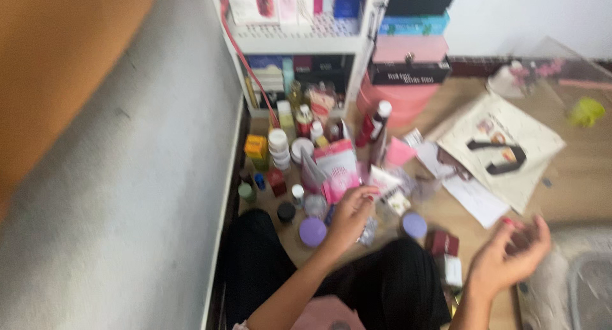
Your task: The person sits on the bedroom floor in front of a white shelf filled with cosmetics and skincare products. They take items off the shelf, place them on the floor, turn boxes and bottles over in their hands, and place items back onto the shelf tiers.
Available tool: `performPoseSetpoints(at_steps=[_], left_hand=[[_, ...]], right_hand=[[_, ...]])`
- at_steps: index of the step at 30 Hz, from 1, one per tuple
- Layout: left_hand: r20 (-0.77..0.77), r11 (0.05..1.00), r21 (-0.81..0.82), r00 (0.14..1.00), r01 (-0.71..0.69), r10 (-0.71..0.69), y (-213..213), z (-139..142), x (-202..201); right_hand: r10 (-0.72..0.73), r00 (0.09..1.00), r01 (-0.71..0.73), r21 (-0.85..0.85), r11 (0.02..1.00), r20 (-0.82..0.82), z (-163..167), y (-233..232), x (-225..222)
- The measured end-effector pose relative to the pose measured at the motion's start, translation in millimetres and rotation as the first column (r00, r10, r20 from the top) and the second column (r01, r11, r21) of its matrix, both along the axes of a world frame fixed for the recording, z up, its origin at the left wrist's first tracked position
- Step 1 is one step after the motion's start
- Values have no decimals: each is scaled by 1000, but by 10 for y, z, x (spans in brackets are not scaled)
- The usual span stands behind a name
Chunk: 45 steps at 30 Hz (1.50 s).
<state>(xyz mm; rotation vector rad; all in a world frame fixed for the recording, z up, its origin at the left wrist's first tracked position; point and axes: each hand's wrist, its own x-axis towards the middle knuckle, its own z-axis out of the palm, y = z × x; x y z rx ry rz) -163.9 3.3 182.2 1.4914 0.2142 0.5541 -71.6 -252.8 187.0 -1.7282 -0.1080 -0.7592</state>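
Black-clad knees [395,285] fill the lower centre, above them the left hand [349,216] reaches, fingers curled and seemingly empty, toward a pink packet [338,170] mid-frame on the floor, needing a closing grasp next, while the right hand [510,256] hovers open, empty, lower right.

a pink pouch [338,170] stands among jars, a yellow box [255,146] to its left.

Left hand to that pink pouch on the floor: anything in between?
Nothing visible. The left hand sits right at the lower edge of the pink pouch, fingertips almost on it. Blur hides whether they touch. The lilac lid lies beside the wrist.
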Motion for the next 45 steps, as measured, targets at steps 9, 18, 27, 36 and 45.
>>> performPoseSetpoints(at_steps=[9,18,27,36,45], left_hand=[[352,770,466,889,-437,292,2100,1028,1272],[280,669,592,894,-448,350,3206,1006,3117],[148,708,594,917,-381,369,3133,783,3228],[310,707,521,878,-478,365,2687,917,2533],[433,664,613,885,-429,172,1841,1480,1319]], right_hand=[[786,615,-745,-279,606,62,1200,3407,1115],[292,897,-81,-527,846,331,1362,5201,3206],[259,960,-138,-629,765,105,1359,5007,3309],[415,842,-194,-525,829,345,1554,4582,2245],[354,826,-175,-398,901,439,1937,3242,678]])
